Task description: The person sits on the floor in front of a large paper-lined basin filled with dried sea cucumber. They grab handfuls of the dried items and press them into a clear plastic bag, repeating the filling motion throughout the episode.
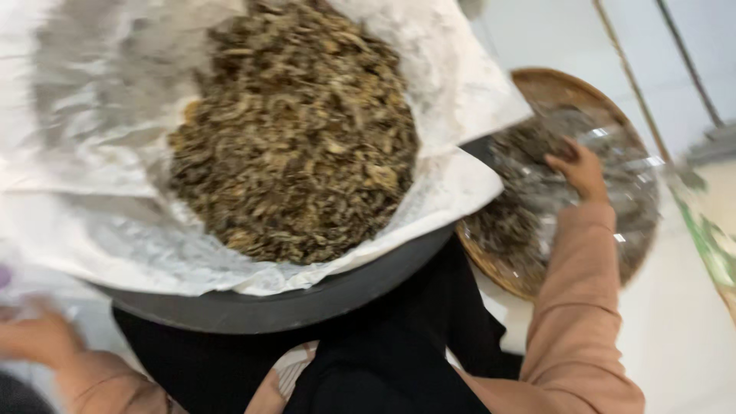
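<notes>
A large dark round tray (307,303) rests on my lap, lined with white paper (115,230) and heaped with small dried brownish fish (299,130). My right hand (579,169) reaches out to the right into a woven basket (552,84) holding more dried fish under shiny clear plastic; its fingers curl down into the pile, and I cannot tell whether they grip anything. My left hand (34,337) is blurred at the lower left, below the tray's edge, with nothing clearly in it.
The woven basket sits on a pale tiled floor (675,322). A green and white object (713,238) lies at the far right. My dark trousers (383,360) and peach sleeves fill the bottom of the view.
</notes>
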Available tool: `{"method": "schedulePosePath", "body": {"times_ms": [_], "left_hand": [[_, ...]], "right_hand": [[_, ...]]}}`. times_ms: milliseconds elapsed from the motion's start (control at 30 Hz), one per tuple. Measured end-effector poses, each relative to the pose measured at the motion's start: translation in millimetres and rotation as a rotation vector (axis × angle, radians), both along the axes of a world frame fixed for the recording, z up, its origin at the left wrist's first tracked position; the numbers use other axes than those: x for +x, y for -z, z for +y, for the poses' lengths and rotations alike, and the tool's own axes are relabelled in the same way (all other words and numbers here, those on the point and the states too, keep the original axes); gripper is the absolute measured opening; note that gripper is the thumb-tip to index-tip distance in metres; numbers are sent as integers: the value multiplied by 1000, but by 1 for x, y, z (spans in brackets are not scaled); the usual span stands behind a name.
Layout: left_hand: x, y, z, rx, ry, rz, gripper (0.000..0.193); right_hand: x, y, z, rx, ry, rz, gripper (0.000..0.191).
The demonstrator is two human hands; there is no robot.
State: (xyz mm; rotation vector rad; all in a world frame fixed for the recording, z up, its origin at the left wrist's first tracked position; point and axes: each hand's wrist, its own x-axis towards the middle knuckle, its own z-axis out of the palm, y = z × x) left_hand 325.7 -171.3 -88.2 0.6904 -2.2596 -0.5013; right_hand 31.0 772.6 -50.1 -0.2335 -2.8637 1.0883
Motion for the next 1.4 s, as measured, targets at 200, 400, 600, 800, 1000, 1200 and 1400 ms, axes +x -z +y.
{"method": "schedulePosePath", "body": {"times_ms": [200, 400, 600, 800, 1000, 1200, 1400], "left_hand": [[29, 59, 32, 139, -250, -748, 89], [34, 62, 48, -14, -234, -714, 53], [16, 65, 25, -73, 64, -873, 14], [22, 10, 43, 140, -221, -279, 28], [-40, -119, 68, 599, 7, 669, 21], [-189, -191, 132, 478, 430, 676, 3], [-335, -149, 220, 847, 537, 452, 27]], "right_hand": [[13, -11, 11, 157, 105, 1, 39], [15, -52, 6, -44, 89, 402, 24], [4, -130, -97, -191, -5, 421, 21], [0, -213, -286, -108, -449, 690, 15], [21, -222, -462, -169, -822, 880, 12], [53, -188, -557, -285, -960, 1037, 23], [36, -156, -537, -317, -865, 750, 30]]}}
